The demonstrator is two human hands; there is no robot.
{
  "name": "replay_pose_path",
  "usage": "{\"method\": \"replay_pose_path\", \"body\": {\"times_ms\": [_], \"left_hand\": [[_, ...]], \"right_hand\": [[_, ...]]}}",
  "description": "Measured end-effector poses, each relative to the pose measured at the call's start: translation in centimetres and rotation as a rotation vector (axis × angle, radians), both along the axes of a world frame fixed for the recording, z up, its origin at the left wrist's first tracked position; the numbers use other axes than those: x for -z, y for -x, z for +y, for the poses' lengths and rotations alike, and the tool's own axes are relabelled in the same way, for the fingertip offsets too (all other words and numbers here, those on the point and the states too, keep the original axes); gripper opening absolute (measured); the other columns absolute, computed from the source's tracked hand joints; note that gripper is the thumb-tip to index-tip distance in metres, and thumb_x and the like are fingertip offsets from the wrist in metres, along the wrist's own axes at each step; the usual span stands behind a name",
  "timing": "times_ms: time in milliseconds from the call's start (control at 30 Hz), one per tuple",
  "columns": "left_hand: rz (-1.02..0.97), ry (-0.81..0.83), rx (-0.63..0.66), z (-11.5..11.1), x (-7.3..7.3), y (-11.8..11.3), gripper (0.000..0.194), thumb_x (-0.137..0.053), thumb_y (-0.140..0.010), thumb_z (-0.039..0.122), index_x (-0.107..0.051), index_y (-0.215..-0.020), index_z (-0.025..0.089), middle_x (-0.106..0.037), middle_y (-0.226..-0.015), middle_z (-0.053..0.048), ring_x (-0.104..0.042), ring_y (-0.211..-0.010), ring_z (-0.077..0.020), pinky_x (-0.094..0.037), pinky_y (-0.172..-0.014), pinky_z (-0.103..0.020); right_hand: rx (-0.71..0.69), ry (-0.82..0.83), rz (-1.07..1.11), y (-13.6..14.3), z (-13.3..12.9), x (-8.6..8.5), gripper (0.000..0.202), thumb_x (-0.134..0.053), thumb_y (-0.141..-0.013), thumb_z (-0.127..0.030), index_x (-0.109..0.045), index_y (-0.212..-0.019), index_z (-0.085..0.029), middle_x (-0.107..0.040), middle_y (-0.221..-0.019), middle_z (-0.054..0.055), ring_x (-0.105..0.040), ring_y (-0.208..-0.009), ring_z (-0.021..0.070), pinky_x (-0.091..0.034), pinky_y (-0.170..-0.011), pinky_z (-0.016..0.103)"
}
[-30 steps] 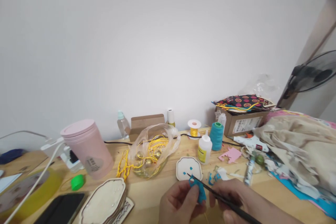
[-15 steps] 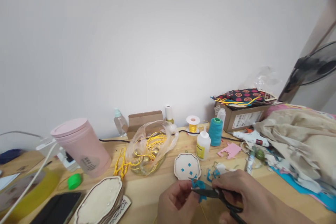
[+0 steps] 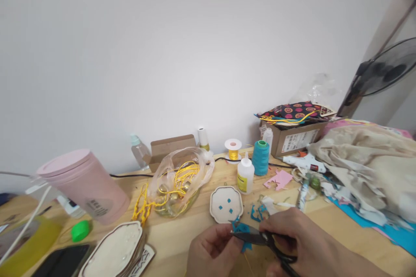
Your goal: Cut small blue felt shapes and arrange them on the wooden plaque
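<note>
My left hand (image 3: 211, 249) pinches a small, ragged blue piece (image 3: 242, 227) of cloth or felt between thumb and fingers. Black-handled scissors (image 3: 251, 237) are gripped in my right hand (image 3: 300, 236), their blades slightly apart and across the blue piece close to my left fingertips. Just beyond lies a pale wooden plaque (image 3: 224, 195) with a scalloped edge, carrying three small blue diamond shapes, one of them the upper diamond (image 3: 229, 201). Blue scraps (image 3: 258, 212) lie on the table beyond my right hand.
Behind the plaque stand a glue bottle (image 3: 245, 176) and a blue thread cone (image 3: 260, 159). Pink scrap (image 3: 278, 180), a glue gun (image 3: 303, 162) and beige cloth (image 3: 367, 156) are rightward. Leftward are a bag of yellow cord (image 3: 182, 186), stacked plaques (image 3: 112, 246) and a pink tumbler (image 3: 86, 186).
The view has turned slightly right, so table objects appear further left. Both hands keep nearly the same pose, the blue piece still between the scissor blades.
</note>
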State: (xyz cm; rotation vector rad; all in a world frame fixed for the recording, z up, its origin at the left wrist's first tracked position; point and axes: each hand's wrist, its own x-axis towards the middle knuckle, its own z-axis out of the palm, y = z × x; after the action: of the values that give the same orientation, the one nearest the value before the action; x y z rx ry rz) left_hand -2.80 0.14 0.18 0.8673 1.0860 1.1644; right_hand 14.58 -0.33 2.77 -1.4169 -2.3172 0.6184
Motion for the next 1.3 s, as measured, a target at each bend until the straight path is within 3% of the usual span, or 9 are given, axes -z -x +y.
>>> {"method": "replay_pose_path", "body": {"times_ms": [267, 533, 867, 1100, 1300], "left_hand": [[-0.181, 0.107, 0.043, 0.1, 0.2, 0.0, 0.025, -0.080, -0.038, 0.031, -0.071, -0.056, 0.015, -0.070, -0.054, -0.004, -0.060, -0.050, -0.0119, -0.049, -0.053, -0.017], [-0.156, 0.095, 0.035, 0.0, -0.1, 0.0, 0.026, -0.080, -0.037, 0.031, -0.071, -0.055, 0.014, -0.069, -0.051, -0.004, -0.060, -0.049, -0.0102, -0.048, -0.051, -0.013], [-0.210, 0.131, 0.090, 0.1, 0.0, 0.1, 0.023, -0.080, -0.039, 0.028, -0.071, -0.055, 0.014, -0.070, -0.053, -0.003, -0.059, -0.049, -0.0097, -0.048, -0.052, -0.014], [-0.214, 0.135, 0.082, 0.1, 0.2, 0.1, 0.024, -0.080, -0.040, 0.028, -0.071, -0.056, 0.012, -0.069, -0.053, -0.004, -0.058, -0.049, -0.0100, -0.048, -0.052, -0.015], [-0.333, 0.217, 0.059, 0.0, -0.2, -0.1, 0.021, -0.082, -0.036, 0.021, -0.070, -0.051, 0.013, -0.067, -0.048, -0.002, -0.058, -0.044, -0.0091, -0.049, -0.049, -0.015]], "right_hand": [[-0.010, -0.037, 0.021, 0.0, -0.2, 0.3, 0.016, -0.064, -0.063, -0.035, -0.059, -0.063, -0.020, -0.048, -0.052, -0.004, -0.039, -0.047, 0.0130, -0.026, -0.043, 0.021], [-0.043, -0.036, -0.068, 0.0, -0.1, -0.1, 0.020, -0.063, -0.065, -0.036, -0.057, -0.068, -0.018, -0.041, -0.053, -0.005, -0.034, -0.046, 0.0120, -0.026, -0.044, 0.021], [-0.025, -0.049, -0.019, 0.3, 0.0, 0.5, 0.019, -0.064, -0.063, -0.027, -0.048, -0.057, -0.019, -0.033, -0.052, -0.008, -0.029, -0.046, 0.0099, -0.022, -0.044, 0.021], [-0.043, -0.041, 0.009, 0.2, -0.1, 0.8, 0.021, -0.061, -0.067, -0.033, -0.048, -0.060, -0.018, -0.032, -0.052, -0.008, -0.029, -0.046, 0.0099, -0.021, -0.043, 0.021], [-0.020, 0.042, 0.048, 0.5, -0.1, 1.3, 0.028, -0.064, -0.066, -0.036, -0.045, -0.056, -0.018, -0.032, -0.050, -0.009, -0.028, -0.045, 0.0089, -0.019, -0.041, 0.021]]}}
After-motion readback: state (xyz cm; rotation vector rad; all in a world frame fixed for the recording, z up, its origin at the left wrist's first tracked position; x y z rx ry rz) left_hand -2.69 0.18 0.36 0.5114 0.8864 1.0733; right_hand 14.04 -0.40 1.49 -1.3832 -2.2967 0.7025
